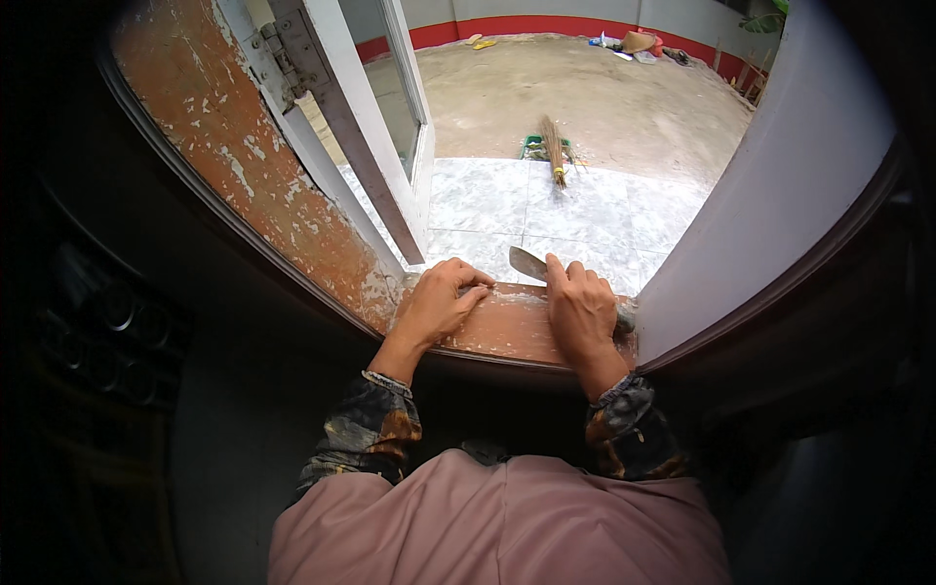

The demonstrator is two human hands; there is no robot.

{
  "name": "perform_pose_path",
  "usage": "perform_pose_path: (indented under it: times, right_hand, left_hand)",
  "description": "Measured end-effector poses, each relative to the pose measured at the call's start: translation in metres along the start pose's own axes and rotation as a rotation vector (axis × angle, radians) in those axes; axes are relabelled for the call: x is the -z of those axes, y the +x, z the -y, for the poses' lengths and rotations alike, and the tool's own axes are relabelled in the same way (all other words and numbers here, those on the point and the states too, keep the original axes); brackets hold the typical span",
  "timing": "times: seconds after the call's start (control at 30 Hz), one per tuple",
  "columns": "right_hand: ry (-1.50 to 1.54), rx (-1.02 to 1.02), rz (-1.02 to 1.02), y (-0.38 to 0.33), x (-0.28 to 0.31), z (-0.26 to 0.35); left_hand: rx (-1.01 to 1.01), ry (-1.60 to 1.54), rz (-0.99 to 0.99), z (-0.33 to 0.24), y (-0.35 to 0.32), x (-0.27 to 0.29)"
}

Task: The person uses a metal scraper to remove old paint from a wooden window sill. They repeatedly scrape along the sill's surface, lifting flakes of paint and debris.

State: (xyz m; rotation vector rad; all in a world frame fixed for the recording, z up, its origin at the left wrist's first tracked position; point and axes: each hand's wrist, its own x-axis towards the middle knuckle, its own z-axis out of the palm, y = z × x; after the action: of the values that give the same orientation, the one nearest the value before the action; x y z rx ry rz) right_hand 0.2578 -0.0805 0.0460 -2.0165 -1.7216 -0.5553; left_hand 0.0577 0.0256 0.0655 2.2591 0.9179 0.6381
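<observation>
The left hand [436,304] rests on the sill [507,331] at frame centre, with the right hand [582,310] just beside it on the right, holding a scraper [527,263] whose blade points up-left. Beyond the sill lies the floor [585,214], a broom [555,151] on it in the upper centre, the open window sash [366,107] at upper left.

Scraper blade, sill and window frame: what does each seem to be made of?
The scraper blade in the right hand looks like bare grey metal: thin, flat, dull sheen. The sill under the left hand seems wood under reddish-brown paint, worn pale in patches. The window frame at left shows the same flaking coat, though its base material is unclear.
</observation>
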Motion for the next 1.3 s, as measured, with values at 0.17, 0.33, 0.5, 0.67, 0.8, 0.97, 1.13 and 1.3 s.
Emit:
perform_pose_path:
  times: [0.17, 0.33, 0.5, 0.67, 0.8, 0.97, 1.13, 1.3]
  right_hand:
    - [0.000, -0.001, 0.037, 0.002, -0.002, 0.002]
    - [0.007, -0.004, 0.038, 0.003, -0.003, 0.002]
    - [0.033, 0.008, 0.037, 0.002, 0.000, 0.001]
    - [0.041, 0.011, 0.070, 0.002, 0.000, 0.001]
    - [0.051, 0.026, 0.039, 0.000, 0.000, 0.000]
    - [0.048, 0.018, 0.047, 0.000, -0.002, 0.000]
    - [0.091, 0.014, 0.014, 0.000, -0.003, -0.002]
    - [0.145, 0.029, -0.015, 0.000, 0.008, -0.001]
  left_hand:
    - [0.030, -0.032, 0.211, 0.004, 0.018, 0.011]
    - [0.062, 0.045, 0.316, -0.002, 0.031, 0.018]
    - [0.038, 0.244, 0.379, -0.009, 0.040, 0.014]
    - [-0.070, 0.475, 0.382, -0.001, 0.039, 0.005]
    - [-0.107, 0.695, 0.205, 0.011, 0.028, 0.008]
    - [0.012, 0.560, -0.108, 0.019, 0.018, 0.016]
    - [-0.039, 0.306, -0.324, 0.022, 0.005, 0.011]
    - [-0.086, 0.384, -0.410, 0.023, -0.021, -0.014]
